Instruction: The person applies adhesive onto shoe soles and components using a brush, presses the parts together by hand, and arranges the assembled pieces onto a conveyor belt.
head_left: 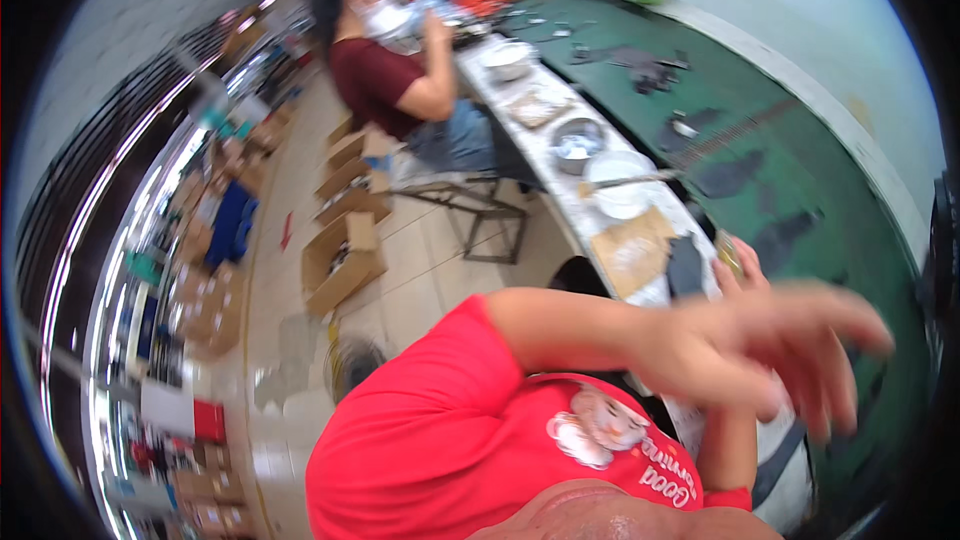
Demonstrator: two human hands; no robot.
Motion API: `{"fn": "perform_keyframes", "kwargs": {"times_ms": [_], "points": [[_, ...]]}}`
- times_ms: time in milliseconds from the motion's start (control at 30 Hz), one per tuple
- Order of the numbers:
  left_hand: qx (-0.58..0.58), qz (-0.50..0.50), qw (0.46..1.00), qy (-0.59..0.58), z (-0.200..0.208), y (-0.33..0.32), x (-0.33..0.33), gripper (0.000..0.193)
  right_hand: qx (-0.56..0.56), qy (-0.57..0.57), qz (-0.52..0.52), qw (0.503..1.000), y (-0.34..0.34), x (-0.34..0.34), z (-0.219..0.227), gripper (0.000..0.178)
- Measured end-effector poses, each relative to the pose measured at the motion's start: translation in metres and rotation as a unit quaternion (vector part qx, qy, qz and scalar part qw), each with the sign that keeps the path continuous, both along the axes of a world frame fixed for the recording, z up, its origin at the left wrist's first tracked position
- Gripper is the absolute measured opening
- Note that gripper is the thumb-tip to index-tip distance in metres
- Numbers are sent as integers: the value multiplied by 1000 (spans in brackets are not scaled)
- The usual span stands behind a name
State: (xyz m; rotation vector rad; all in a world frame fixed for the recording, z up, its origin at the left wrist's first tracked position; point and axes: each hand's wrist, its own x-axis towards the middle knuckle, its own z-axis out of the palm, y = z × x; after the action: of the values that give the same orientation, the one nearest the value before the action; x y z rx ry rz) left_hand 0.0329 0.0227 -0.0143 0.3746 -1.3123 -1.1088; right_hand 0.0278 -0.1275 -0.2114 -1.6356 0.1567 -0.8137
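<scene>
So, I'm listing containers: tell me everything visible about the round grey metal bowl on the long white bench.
The round, grey, metal-looking bowl stands upright, open-topped, on the long white bench. Blurred whitish contents lie inside. It sits between a brown sheet and a round white dish; contact with the dish is unclear. Nobody touches it.

Your shirt (410, 430): bright red, white lettering, figure printed in white and pale pink. Item (729, 253) in your right hand (748, 265): olive-yellow. To your front, flat pieces (728, 176): dark grey; table (812, 162) beneath them: green. Narrow table (570, 198): white. Metal bowl (568, 166): silver-grey. Basin (620, 210): white. Co-worker's top (372, 85): maroon; trousers (465, 138): blue. Boxes (366, 232): brown. Floor tiles (425, 275): cream.
</scene>
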Motion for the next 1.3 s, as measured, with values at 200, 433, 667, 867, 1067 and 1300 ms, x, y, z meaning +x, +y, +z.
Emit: {"fn": "perform_keyframes", "kwargs": {"times_ms": [200,433,667,867,1067,1300], "points": [[203,378,888,163,-98,23,93,48,29,-82,-71,994,4,-7,54,28],[256,295,902,182,-123,10,85,57,-224,-33,-156,962,5,-18,64,34],[267,294,901,173,-130,15,81,59,-325,2,-207,923,15,-17,59,31],[294,359,880,98,-140,9,74,65,-382,42,-239,892,22,-13,54,20],[323,367,869,75,-157,4,73,69,-405,93,-251,874,24,-8,42,13],[308,285,885,200,-149,20,84,72,-310,79,-220,922,24,-7,37,19]]}}
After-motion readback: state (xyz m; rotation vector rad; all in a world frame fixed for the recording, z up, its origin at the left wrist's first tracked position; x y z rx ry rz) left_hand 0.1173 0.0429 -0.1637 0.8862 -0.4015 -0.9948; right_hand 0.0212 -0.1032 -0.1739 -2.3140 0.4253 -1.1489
